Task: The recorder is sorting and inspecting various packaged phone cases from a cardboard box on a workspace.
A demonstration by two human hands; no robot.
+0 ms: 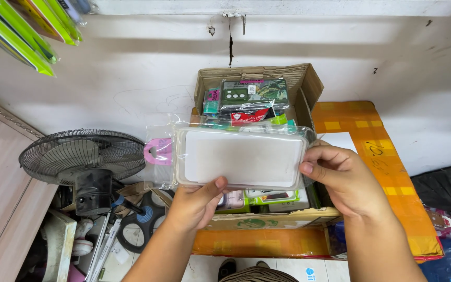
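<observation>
Holding the bagged case flat above the open box, your left hand pinched its lower edge while your right hand clasped its right end.

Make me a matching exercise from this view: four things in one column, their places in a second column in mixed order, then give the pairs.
Things:
1. clear phone case in a plastic sleeve
2. black fan
3. cardboard box
4. green packets

Places:
A. hanging at upper left
B. on the orange surface, full of packaged cases
C. held between left hand and right hand
D. low on the left

Pairs: 1-C, 2-D, 3-B, 4-A
</observation>
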